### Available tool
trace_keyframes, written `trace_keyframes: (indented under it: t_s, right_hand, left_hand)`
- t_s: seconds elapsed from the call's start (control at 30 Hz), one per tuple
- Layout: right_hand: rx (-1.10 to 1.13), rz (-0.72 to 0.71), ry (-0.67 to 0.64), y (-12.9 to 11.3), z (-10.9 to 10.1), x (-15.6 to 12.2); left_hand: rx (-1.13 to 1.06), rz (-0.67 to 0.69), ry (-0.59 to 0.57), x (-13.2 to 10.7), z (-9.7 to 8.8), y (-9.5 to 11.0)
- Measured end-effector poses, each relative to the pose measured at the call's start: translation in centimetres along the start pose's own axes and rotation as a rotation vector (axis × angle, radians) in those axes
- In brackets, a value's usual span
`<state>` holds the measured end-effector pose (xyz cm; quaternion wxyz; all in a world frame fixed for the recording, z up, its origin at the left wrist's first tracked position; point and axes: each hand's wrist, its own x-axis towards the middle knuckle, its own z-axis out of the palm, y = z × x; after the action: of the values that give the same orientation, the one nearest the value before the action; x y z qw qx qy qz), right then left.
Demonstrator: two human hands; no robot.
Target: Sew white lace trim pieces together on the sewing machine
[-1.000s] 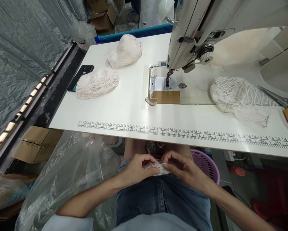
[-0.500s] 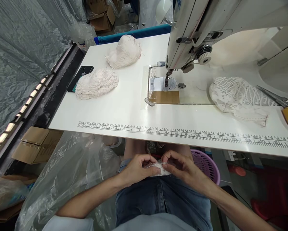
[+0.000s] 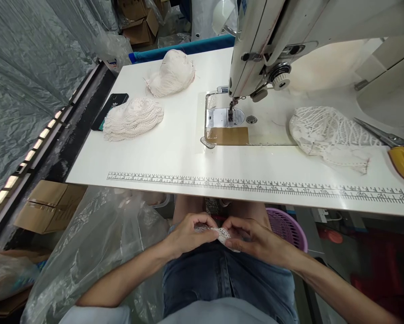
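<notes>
Over my lap, below the table's front edge, both hands grip a small piece of white lace fabric [image 3: 222,234]. My left hand [image 3: 192,236] pinches it between thumb and fingers from the left. From the other side my right hand [image 3: 251,236] has its thumb and fingers closed on the same lace. Much of the piece is hidden by my fingers. On the table lie a stack of white lace pieces [image 3: 133,119], a white lace cup-shaped bundle [image 3: 173,74] and another white lace piece [image 3: 326,135] at the right.
A sewing machine [image 3: 256,58] stands over its needle plate [image 3: 224,118]. Scissors [image 3: 399,148] with yellow handles lie at the right. The stack partly covers a dark phone-like object [image 3: 116,100]. A printed ruler [image 3: 256,185] runs along the table's front. Below is a purple basket [image 3: 288,227].
My fingers have shifted on the lace, and more of its mesh shows between them. The right hand has turned slightly. The view has moved a little; the things on the table stay put.
</notes>
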<state>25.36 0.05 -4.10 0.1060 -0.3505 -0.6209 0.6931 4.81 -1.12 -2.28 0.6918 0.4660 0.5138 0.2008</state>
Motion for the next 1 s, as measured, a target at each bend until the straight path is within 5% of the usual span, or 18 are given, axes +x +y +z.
trace_keyframes:
  t_s: [0.4, 0.73, 1.0]
  right_hand:
    - [0.129, 0.031, -0.005, -1.0, -1.2, -0.9]
    - [0.128, 0.016, 0.029, -1.3, -0.7, -0.6]
    - [0.162, -0.021, -0.016, -2.4, -1.3, -1.1]
  left_hand:
    - [-0.464, -0.154, 0.053, 0.0, -1.1, 0.1]
    - [-0.405, -0.107, 0.074, -0.5, -1.4, 0.7]
    - [-0.343, -0.025, -0.078, -0.9, -2.0, 1.6]
